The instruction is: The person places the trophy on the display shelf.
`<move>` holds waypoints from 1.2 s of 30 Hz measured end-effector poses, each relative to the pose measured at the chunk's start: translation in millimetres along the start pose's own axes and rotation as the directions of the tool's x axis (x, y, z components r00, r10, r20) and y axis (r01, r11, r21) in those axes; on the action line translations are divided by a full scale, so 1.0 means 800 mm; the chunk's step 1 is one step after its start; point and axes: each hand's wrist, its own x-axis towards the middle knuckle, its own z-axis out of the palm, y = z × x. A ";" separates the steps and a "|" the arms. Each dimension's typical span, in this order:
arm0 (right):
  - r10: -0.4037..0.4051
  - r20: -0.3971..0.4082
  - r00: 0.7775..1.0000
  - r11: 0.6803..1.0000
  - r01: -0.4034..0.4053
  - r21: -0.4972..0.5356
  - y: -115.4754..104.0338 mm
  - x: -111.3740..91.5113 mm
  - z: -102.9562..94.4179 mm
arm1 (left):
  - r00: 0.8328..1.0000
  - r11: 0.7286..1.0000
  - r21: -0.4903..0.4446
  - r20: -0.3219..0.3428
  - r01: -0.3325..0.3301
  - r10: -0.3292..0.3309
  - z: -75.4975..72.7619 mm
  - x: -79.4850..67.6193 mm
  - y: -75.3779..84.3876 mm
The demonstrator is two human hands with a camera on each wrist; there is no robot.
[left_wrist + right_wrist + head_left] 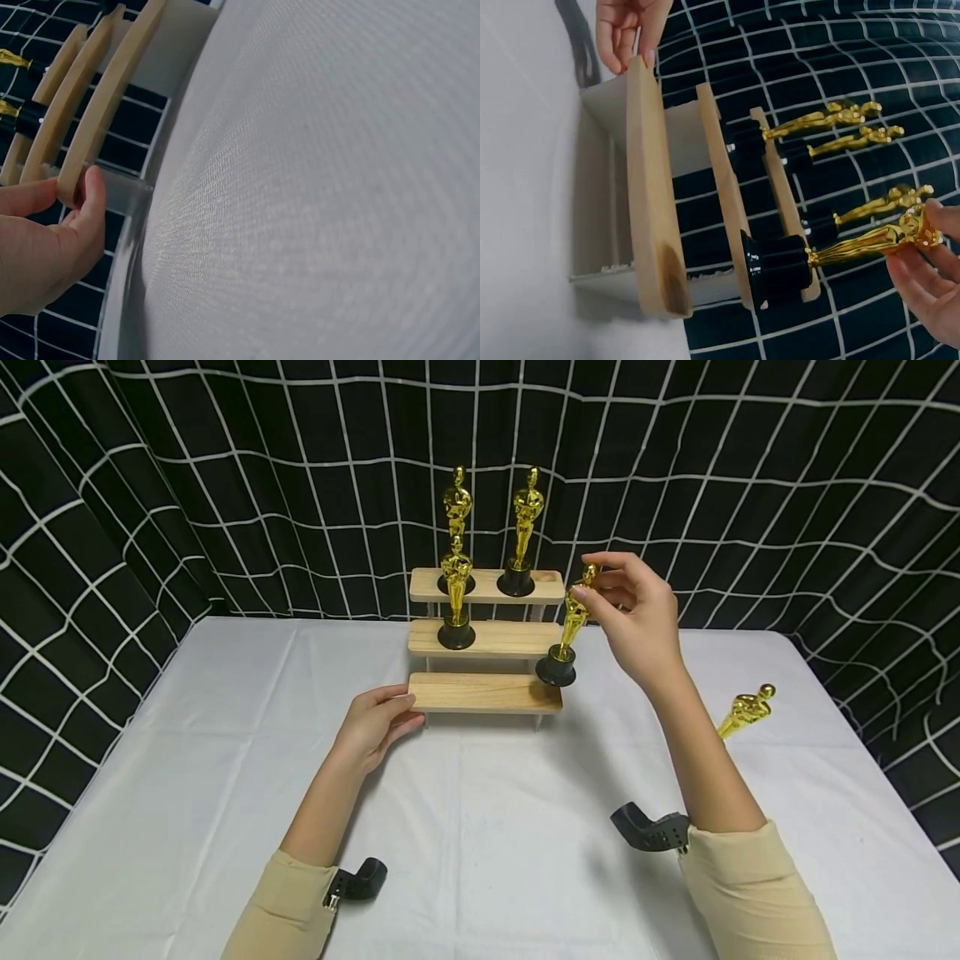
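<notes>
My right hand (643, 618) pinches a gold trophy statuette (573, 625) by its head and shoulders, thumb on one side. The statuette tilts slightly, its black round base above the right end of the lowest board of a three-tier wooden display stand (480, 695). My left hand (375, 727) grips that board's left end between thumb and fingers, also seen in the left wrist view on the board (112, 90). On the top tier stand two statuettes, a left one (457, 502) and a right one (528, 514). Another statuette (456, 585) stands at the middle tier's left, partly covering the one behind.
One more gold statuette (746, 710) lies on the white tablecloth (465, 843) at the right, partly hidden behind my right forearm. A black curtain with a white grid (300, 502) rises behind and beside the table. Each sleeve bears a black wrist mount (651, 828).
</notes>
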 end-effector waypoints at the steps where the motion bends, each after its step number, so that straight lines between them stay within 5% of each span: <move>1: 0.001 0.004 1.000 1.000 -0.001 0.004 -0.001 0.002 0.001 | 1.000 1.000 0.000 -0.001 0.000 0.000 0.000 0.000 0.000; 36: 0.030 0.038 0.999 0.998 -0.032 0.051 -0.018 0.053 0.043 | 1.000 1.000 0.007 -0.005 -0.001 0.001 0.001 0.000 -0.001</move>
